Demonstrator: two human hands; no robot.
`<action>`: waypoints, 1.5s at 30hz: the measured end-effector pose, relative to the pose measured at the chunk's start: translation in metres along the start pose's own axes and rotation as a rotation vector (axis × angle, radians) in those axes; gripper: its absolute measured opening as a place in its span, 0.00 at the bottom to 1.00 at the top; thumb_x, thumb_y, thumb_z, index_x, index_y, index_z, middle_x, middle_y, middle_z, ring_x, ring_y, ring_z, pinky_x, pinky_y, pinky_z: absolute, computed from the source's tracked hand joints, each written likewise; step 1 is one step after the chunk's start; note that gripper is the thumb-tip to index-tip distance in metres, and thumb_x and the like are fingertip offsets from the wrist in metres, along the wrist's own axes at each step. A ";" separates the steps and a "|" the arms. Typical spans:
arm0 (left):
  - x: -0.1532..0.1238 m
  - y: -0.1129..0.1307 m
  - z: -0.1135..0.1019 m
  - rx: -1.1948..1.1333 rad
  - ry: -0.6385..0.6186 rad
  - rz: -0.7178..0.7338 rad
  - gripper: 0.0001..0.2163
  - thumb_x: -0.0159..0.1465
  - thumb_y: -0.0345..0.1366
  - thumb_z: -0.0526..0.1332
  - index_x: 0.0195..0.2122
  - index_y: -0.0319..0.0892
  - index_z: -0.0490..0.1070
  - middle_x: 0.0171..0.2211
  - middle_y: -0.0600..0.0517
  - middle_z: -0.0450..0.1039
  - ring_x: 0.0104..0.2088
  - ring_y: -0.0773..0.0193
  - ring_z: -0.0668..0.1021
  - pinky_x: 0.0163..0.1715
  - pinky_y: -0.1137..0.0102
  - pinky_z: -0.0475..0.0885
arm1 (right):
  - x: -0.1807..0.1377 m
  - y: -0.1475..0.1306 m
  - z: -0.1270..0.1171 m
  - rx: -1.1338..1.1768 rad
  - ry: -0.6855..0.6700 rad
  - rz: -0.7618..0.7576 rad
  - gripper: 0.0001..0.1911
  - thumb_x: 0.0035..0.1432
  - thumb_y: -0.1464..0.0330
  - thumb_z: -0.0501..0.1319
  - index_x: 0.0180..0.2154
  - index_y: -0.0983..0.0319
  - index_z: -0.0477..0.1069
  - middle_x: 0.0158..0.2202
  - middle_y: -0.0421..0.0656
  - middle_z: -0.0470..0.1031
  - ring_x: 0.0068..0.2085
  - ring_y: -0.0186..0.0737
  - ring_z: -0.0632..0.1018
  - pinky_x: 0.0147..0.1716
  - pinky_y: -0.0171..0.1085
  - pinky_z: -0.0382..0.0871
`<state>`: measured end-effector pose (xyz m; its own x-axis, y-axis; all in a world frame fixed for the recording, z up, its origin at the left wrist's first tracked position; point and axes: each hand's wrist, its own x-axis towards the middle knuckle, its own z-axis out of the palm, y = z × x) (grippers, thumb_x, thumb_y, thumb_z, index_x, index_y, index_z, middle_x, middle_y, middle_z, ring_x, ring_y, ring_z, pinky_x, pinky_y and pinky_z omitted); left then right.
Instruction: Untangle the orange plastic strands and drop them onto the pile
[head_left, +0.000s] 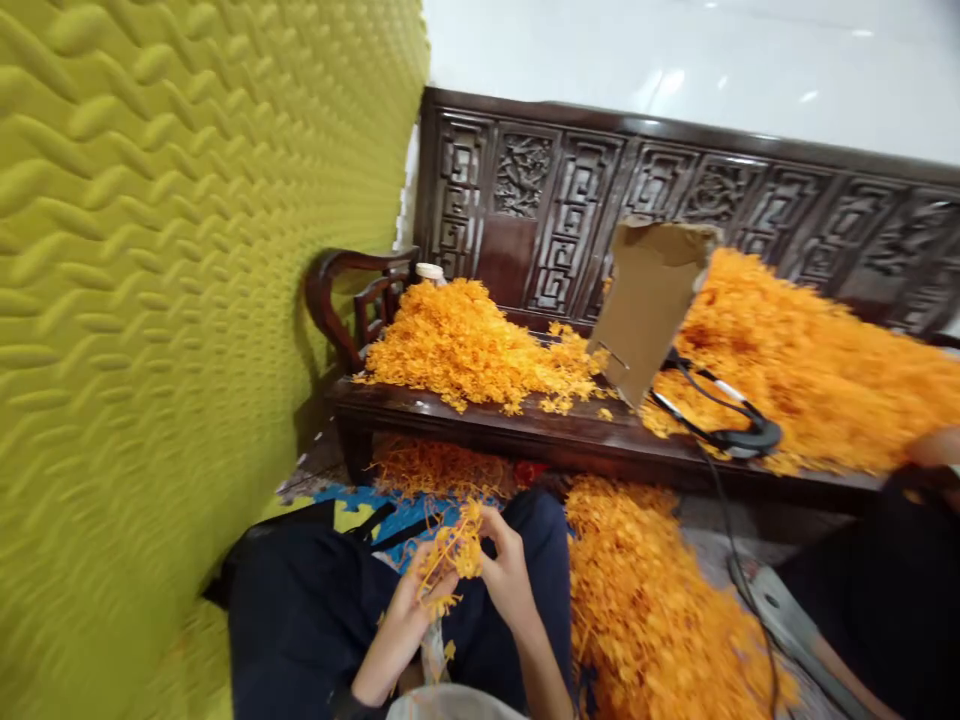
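Both my hands hold a small bunch of orange plastic flower sprigs point(455, 553) over my lap. My left hand point(411, 600) grips it from below and the left, with thin orange stems hanging down. My right hand point(507, 575) pinches the bunch from the right. My legs in dark trousers point(300, 620) lie under the hands. A heap of the same orange pieces point(660, 610) lies on the floor just right of my right knee.
A dark carved wooden bench point(540, 420) stands ahead, piled with orange pieces at left point(469, 345) and right point(817, 370). A cardboard sheet point(649, 300) leans on it, beside black headphones point(739, 430) with a cable. A yellow textured foam wall point(165, 270) fills the left. Another person's arm point(934, 450) shows at right.
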<state>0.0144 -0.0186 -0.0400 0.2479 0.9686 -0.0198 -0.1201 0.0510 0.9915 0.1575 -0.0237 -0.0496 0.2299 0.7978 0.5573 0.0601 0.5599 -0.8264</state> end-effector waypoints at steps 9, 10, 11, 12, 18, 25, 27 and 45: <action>0.002 0.016 -0.006 0.080 -0.199 -0.042 0.37 0.41 0.38 0.74 0.52 0.38 0.63 0.50 0.43 0.70 0.49 0.56 0.74 0.50 0.71 0.67 | -0.006 -0.014 0.003 -0.117 -0.112 -0.030 0.06 0.48 0.76 0.56 0.21 0.64 0.66 0.22 0.38 0.64 0.26 0.31 0.65 0.27 0.31 0.56; 0.004 0.018 -0.007 0.108 -0.140 -0.070 0.34 0.38 0.39 0.74 0.47 0.37 0.67 0.48 0.43 0.71 0.49 0.54 0.73 0.49 0.71 0.68 | -0.005 -0.014 0.005 -0.124 -0.142 -0.045 0.08 0.47 0.76 0.56 0.19 0.64 0.64 0.22 0.37 0.63 0.25 0.31 0.65 0.27 0.31 0.56; 0.005 0.020 -0.008 0.124 -0.073 -0.083 0.31 0.36 0.39 0.75 0.42 0.36 0.70 0.46 0.44 0.73 0.49 0.53 0.73 0.48 0.71 0.68 | -0.005 -0.014 0.007 -0.128 -0.158 -0.058 0.09 0.48 0.76 0.55 0.18 0.64 0.62 0.21 0.37 0.63 0.25 0.31 0.65 0.27 0.31 0.55; 0.006 0.021 -0.008 0.127 -0.018 -0.084 0.29 0.34 0.39 0.75 0.38 0.36 0.72 0.44 0.45 0.74 0.48 0.53 0.73 0.48 0.72 0.68 | -0.004 -0.013 0.009 -0.128 -0.156 -0.065 0.09 0.48 0.76 0.55 0.18 0.64 0.61 0.21 0.37 0.63 0.24 0.31 0.64 0.27 0.32 0.55; 0.007 0.022 -0.007 0.020 0.012 -0.065 0.25 0.35 0.44 0.75 0.34 0.37 0.74 0.31 0.51 0.74 0.31 0.66 0.73 0.29 0.78 0.68 | -0.001 -0.012 0.017 -0.064 0.041 -0.028 0.07 0.47 0.75 0.56 0.19 0.64 0.62 0.20 0.37 0.61 0.25 0.31 0.62 0.26 0.32 0.52; 0.001 0.018 -0.003 0.000 -0.117 -0.017 0.23 0.48 0.49 0.69 0.35 0.35 0.69 0.26 0.50 0.72 0.19 0.71 0.68 0.20 0.76 0.63 | 0.002 -0.011 0.016 0.206 0.170 0.108 0.05 0.49 0.68 0.60 0.26 0.64 0.67 0.24 0.39 0.65 0.26 0.31 0.65 0.27 0.32 0.58; 0.000 0.019 -0.001 0.027 -0.093 -0.039 0.25 0.46 0.51 0.69 0.35 0.35 0.68 0.25 0.50 0.71 0.18 0.70 0.68 0.18 0.75 0.62 | 0.003 -0.014 0.008 0.245 0.180 0.122 0.07 0.52 0.66 0.60 0.30 0.64 0.68 0.26 0.39 0.66 0.27 0.31 0.66 0.28 0.32 0.60; -0.012 0.025 0.026 0.111 -0.260 -0.103 0.29 0.52 0.60 0.61 0.42 0.39 0.66 0.16 0.59 0.53 0.13 0.76 0.57 0.13 0.79 0.51 | 0.005 -0.046 -0.025 0.156 0.224 0.090 0.08 0.52 0.63 0.64 0.32 0.62 0.75 0.32 0.43 0.76 0.32 0.36 0.74 0.30 0.33 0.67</action>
<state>0.0335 -0.0349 -0.0112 0.4933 0.8639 -0.1013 0.0207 0.1048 0.9943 0.1801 -0.0512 -0.0105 0.4372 0.7862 0.4366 -0.1167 0.5310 -0.8393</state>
